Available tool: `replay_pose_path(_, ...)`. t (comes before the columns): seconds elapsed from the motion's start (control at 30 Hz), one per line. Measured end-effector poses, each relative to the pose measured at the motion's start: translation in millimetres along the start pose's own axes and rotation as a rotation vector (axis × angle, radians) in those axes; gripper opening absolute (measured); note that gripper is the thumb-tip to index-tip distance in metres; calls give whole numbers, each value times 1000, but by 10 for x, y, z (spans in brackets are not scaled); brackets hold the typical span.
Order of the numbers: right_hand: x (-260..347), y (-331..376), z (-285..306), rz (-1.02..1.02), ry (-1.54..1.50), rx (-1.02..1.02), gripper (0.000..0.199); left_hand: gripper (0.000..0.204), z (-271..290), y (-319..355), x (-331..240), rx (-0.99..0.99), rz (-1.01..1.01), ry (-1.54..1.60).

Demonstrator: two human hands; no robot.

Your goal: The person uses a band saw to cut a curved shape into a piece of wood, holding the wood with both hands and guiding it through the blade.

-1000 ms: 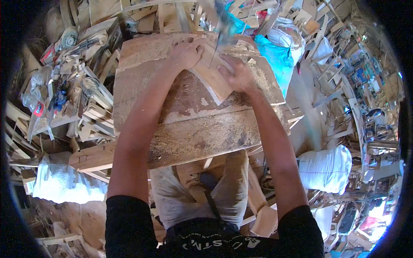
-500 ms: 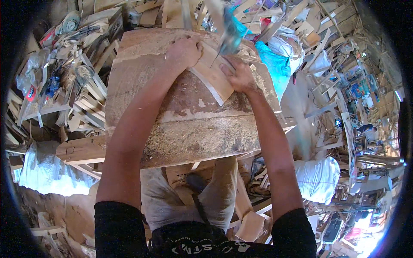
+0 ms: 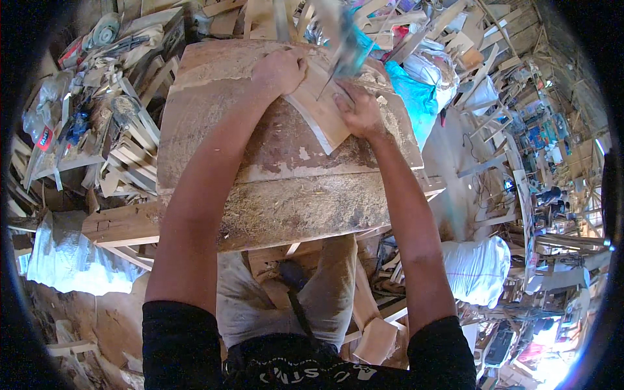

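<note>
Both hands pinned a curved wooden piece on the workbench.

The left hand (image 3: 281, 70) lay curled over the far end of the wooden piece (image 3: 320, 110); the right hand (image 3: 359, 112) pressed spread fingers on its near side. A blurred teal tool (image 3: 348, 40) hung just above. Its edge could have caught the fingers, or sawdust on the workbench (image 3: 286, 195) could have let the piece skid.

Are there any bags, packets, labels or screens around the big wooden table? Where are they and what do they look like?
White sack: right of the workbench, low down, plump and tied.
Blue plastic bag: by the bench's far right corner, bright turquoise, crumpled.
Clear plastic bag: far left, with a small red label.
Pale plastic sheet: lower left, whitish, rumpled.
No screens visible.
</note>
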State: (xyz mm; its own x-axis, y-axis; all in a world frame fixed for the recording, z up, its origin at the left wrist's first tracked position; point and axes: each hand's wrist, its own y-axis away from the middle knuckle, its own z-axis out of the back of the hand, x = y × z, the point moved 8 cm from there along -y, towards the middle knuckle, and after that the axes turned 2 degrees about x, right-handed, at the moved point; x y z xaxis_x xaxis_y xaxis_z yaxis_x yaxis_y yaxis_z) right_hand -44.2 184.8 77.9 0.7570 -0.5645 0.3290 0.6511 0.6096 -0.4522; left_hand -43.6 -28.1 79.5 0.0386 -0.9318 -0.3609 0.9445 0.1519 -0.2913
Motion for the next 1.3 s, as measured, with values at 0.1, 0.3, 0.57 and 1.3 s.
replay_pose_path(0.1, 26, -3, 9, 23, -2, -23, 44, 41, -50, -62, 23, -20, -45, 4)
replay_pose_path(0.3, 43, -2, 5, -35, 35, -1, 44, 41, -103, -140, 61, -65, -73, 38)
replay_pose_path(0.57, -1, 35, -4, 23, 92, -126, 41, 43, -170, -275, 47, 21, -61, 21)
replay_pose_path(1.3, 84, 59, -14, -85, 70, -141, 38, 41, -70, -339, 0, -32, -156, 47)
